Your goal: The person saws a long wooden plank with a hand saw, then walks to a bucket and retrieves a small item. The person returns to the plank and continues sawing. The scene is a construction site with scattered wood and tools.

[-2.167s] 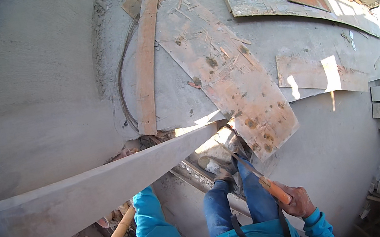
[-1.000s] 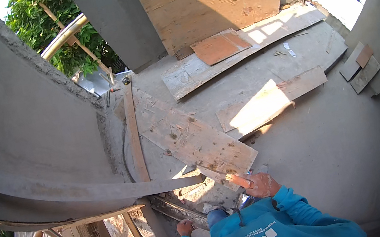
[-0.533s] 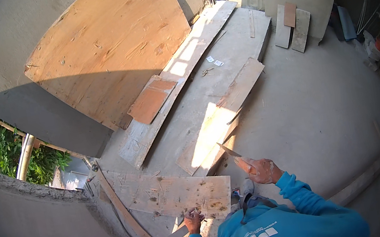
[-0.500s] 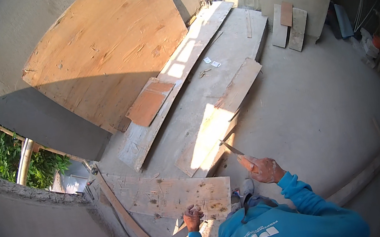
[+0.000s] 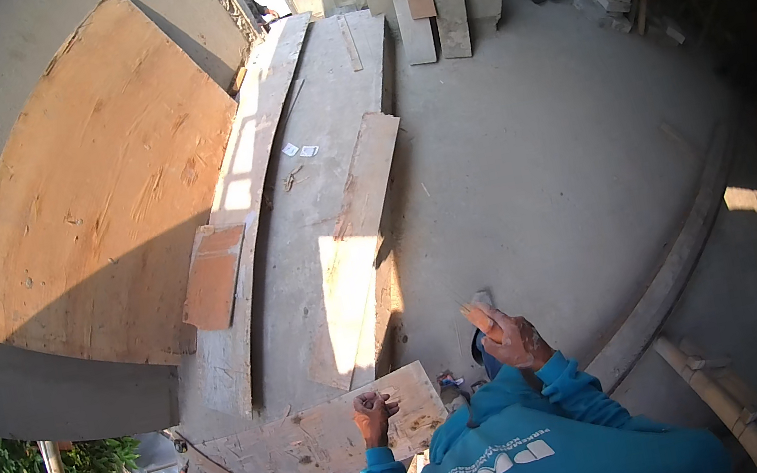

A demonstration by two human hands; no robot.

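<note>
My right hand is closed around a tool with a pale wooden handle; its metal end, seen a moment ago, is hard to make out now. Over the stained plywood strip hovers my left hand, its fingers curled in. Whether anything small is pinched there is hidden. Both my sleeves are blue. Just beyond my right hand a grey shoe tip shows above the concrete floor. Ahead lies a long board, partly sunlit, with a timber edge along its right side.
A large plywood sheet leans on the left wall. Beside it runs a long plank with a small reddish board on it. Short boards lean on the far wall. Bamboo poles lie at lower right.
My view has swung right, so the boards sit further left. The right hand's tool has turned, and its metal end no longer shows clearly. My left hand now appears over the plywood strip.
</note>
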